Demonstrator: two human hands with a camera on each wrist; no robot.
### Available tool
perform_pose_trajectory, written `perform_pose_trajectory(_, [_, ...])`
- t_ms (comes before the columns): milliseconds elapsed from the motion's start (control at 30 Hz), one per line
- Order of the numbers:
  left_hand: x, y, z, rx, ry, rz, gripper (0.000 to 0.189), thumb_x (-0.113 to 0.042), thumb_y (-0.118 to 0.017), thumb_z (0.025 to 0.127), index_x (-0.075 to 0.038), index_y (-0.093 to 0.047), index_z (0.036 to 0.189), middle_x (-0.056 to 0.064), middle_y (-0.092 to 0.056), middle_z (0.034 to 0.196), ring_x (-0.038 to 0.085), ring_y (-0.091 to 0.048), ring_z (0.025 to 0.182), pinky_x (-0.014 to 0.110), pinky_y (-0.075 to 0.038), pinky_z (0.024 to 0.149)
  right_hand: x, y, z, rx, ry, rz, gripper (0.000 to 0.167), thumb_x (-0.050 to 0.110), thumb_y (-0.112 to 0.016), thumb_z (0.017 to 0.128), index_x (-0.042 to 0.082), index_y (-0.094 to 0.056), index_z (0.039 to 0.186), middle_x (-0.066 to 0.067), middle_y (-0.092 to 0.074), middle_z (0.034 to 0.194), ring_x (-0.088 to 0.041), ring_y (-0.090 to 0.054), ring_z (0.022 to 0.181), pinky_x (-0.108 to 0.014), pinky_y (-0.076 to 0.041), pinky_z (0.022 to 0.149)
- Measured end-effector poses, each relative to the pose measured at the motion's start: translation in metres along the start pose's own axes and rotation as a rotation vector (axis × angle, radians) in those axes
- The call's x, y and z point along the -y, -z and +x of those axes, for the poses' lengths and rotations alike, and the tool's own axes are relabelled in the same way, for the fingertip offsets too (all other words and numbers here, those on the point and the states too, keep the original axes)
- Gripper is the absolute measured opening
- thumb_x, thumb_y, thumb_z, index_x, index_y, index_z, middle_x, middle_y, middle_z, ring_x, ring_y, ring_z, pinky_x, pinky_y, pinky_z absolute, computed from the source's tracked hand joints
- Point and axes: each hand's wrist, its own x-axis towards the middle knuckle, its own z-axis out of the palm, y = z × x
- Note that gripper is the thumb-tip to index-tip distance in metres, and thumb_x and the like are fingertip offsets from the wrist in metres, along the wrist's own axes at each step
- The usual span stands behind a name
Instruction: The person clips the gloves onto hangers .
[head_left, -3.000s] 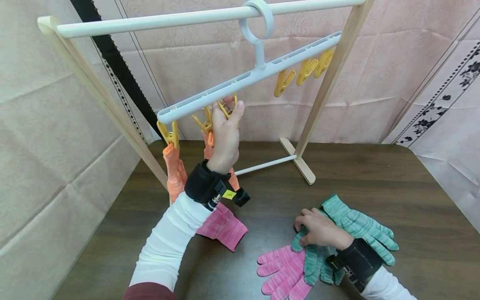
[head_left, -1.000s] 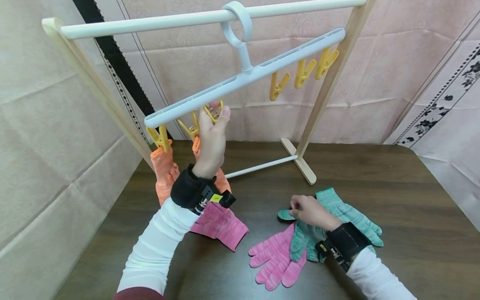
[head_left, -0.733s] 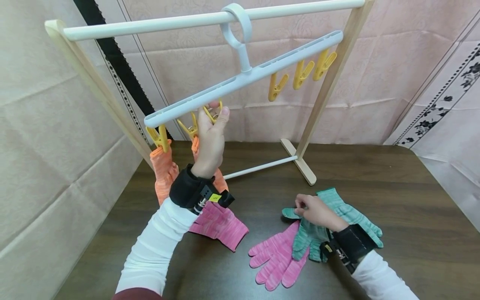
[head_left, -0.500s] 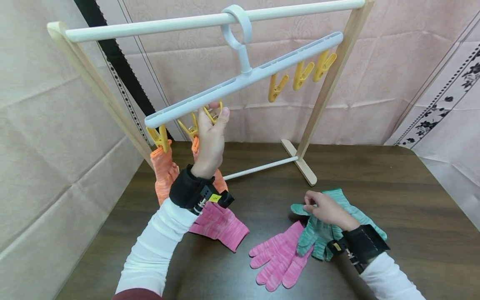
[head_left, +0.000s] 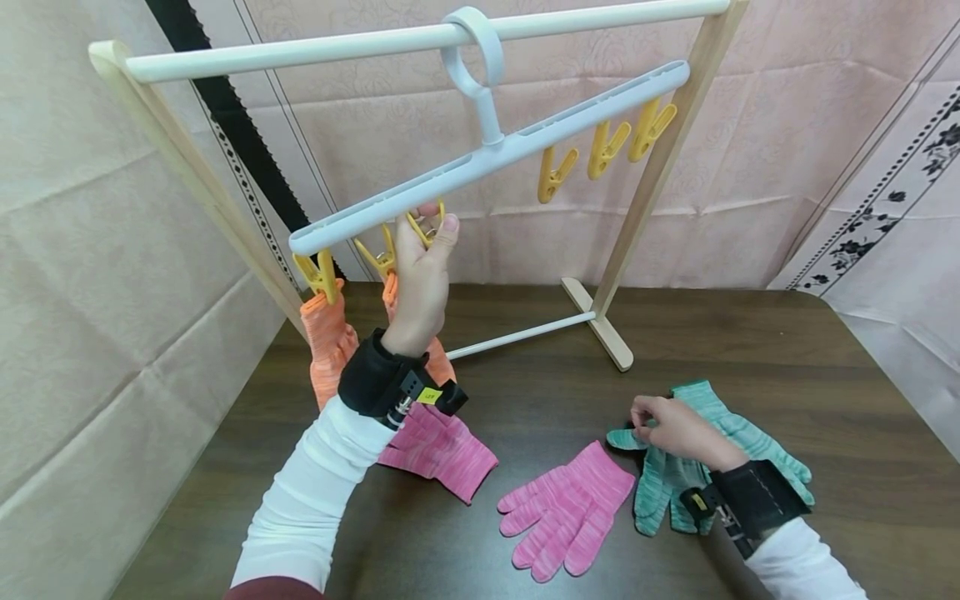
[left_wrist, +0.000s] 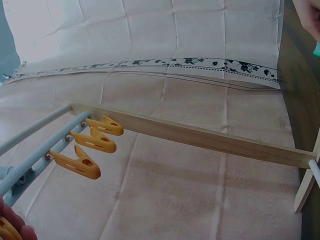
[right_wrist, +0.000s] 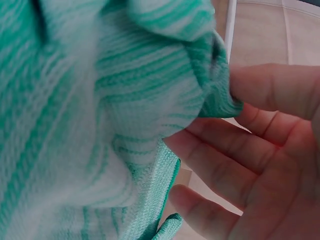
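My left hand (head_left: 423,292) is raised under the pale blue hanger (head_left: 397,204) and pinches a yellow clothespin (head_left: 417,229) hanging from it. Two more clothespins to its left grip orange knit pieces, one at the end (head_left: 330,342) and one partly behind my hand (head_left: 391,292). Low at the right, my right hand (head_left: 686,429) pinches the cuff of a green striped glove (right_wrist: 145,85), thumb on one side and fingers on the other. A second green glove (head_left: 757,442) lies beside it, partly covered by my wrist. Left of them a pink glove (head_left: 566,508) lies flat.
The hanger hooks over a white rod (head_left: 300,52) on a wooden stand (head_left: 660,167). Three clothespins (head_left: 555,175) hang free at its right end. Another pink knit piece (head_left: 442,454) lies under my left forearm on the dark table (head_left: 540,383).
My right hand has drawn the green gloves rightward, off the pink glove. Earlier, the hanger and my left hand shifted slightly left; my left hand keeps its pinch on the clothespin.
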Motion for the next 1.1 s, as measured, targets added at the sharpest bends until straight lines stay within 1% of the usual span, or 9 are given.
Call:
perform_pose_trajectory(167, [0.0, 0.0, 0.0, 0.0, 0.005, 0.002, 0.018, -0.006, -0.04, 0.092, -0.008, -0.03, 0.107, -0.002, -0.033, 0.111, 0.009, -0.032, 0.103, 0.022, -0.03, 0.087, 0.001, -0.004, -0.003, -0.014, 0.003, -0.042, 0.005, 0.005, -0.053, 0.082, 0.01, -0.053, 0.08, 0.0, -0.051, 0.076, -0.012, -0.038, 0.058, -0.024, -0.031, 0.052])
perform_pose_trajectory(300, [0.0, 0.0, -0.001, 0.003, 0.01, 0.006, 0.018, -0.007, -0.041, 0.092, -0.009, -0.03, 0.106, -0.002, -0.032, 0.112, 0.011, -0.032, 0.105, 0.023, -0.03, 0.088, 0.004, -0.008, -0.006, -0.087, 0.031, -0.069, 0.006, 0.007, -0.056, 0.083, 0.009, -0.059, 0.088, -0.001, -0.058, 0.085, -0.013, -0.046, 0.069, -0.026, -0.037, 0.059])
perform_pose_trajectory(433, [0.0, 0.001, -0.001, 0.006, 0.015, 0.012, 0.019, -0.007, -0.041, 0.093, -0.009, -0.03, 0.108, -0.004, -0.032, 0.111, 0.008, -0.032, 0.104, 0.023, -0.03, 0.088, 0.012, -0.01, -0.012, -0.191, 0.083, -0.101, 0.001, 0.01, -0.059, 0.081, 0.01, -0.06, 0.081, 0.003, -0.057, 0.077, -0.01, -0.05, 0.069, -0.025, -0.04, 0.058])
perform_pose_trajectory(500, [0.001, 0.001, -0.001, 0.007, 0.01, 0.006, 0.019, -0.007, -0.04, 0.093, -0.009, -0.03, 0.108, -0.004, -0.032, 0.111, 0.008, -0.032, 0.104, 0.023, -0.03, 0.088, 0.018, -0.011, -0.016, -0.207, 0.105, -0.117, 0.004, 0.012, -0.061, 0.08, 0.013, -0.059, 0.076, 0.006, -0.053, 0.071, -0.007, -0.048, 0.065, -0.022, -0.039, 0.055])
perform_pose_trajectory(567, [0.001, 0.001, -0.001, 0.008, 0.004, 0.001, 0.019, -0.007, -0.04, 0.093, -0.009, -0.03, 0.108, -0.004, -0.032, 0.111, 0.009, -0.032, 0.106, 0.023, -0.03, 0.089, 0.024, -0.012, -0.02, -0.195, 0.121, -0.132, 0.009, 0.014, -0.063, 0.079, 0.016, -0.058, 0.072, 0.008, -0.05, 0.064, -0.004, -0.043, 0.059, -0.019, -0.036, 0.051])
perform_pose_trajectory(733, [0.0, 0.001, 0.0, 0.015, -0.005, -0.012, 0.02, -0.006, -0.04, 0.093, -0.007, -0.029, 0.11, -0.004, -0.032, 0.113, 0.01, -0.031, 0.108, 0.023, -0.03, 0.091, 0.037, -0.019, -0.03, -0.091, 0.126, -0.185, 0.014, 0.02, -0.064, 0.077, 0.02, -0.055, 0.066, 0.011, -0.044, 0.056, -0.002, -0.036, 0.052, -0.018, -0.031, 0.047])
perform_pose_trajectory(900, [0.0, 0.001, 0.0, 0.019, -0.009, -0.008, 0.023, -0.007, -0.04, 0.093, -0.004, -0.028, 0.112, -0.002, -0.031, 0.116, 0.007, -0.03, 0.108, 0.024, -0.029, 0.092, 0.044, -0.029, -0.036, -0.013, 0.038, -0.244, 0.019, 0.026, -0.067, 0.075, 0.02, -0.053, 0.063, 0.01, -0.041, 0.054, -0.006, -0.036, 0.051, -0.021, -0.029, 0.046])
perform_pose_trajectory(1000, [0.0, 0.002, 0.0, 0.02, -0.011, -0.009, 0.024, -0.007, -0.04, 0.093, -0.004, -0.027, 0.113, -0.002, -0.031, 0.117, 0.007, -0.03, 0.109, 0.025, -0.029, 0.093, 0.046, -0.035, -0.036, -0.003, -0.008, -0.268, 0.026, 0.029, -0.069, 0.073, 0.019, -0.049, 0.06, 0.009, -0.04, 0.053, -0.008, -0.036, 0.05, -0.022, -0.028, 0.045])
perform_pose_trajectory(1100, [0.0, 0.002, 0.0, 0.018, -0.009, -0.006, 0.024, -0.007, -0.04, 0.093, -0.005, -0.028, 0.113, -0.002, -0.031, 0.116, 0.007, -0.031, 0.108, 0.024, -0.029, 0.093, 0.046, -0.039, -0.035, -0.011, -0.023, -0.279, 0.029, 0.031, -0.07, 0.072, 0.019, -0.046, 0.058, 0.008, -0.038, 0.051, -0.009, -0.035, 0.049, -0.022, -0.026, 0.046])
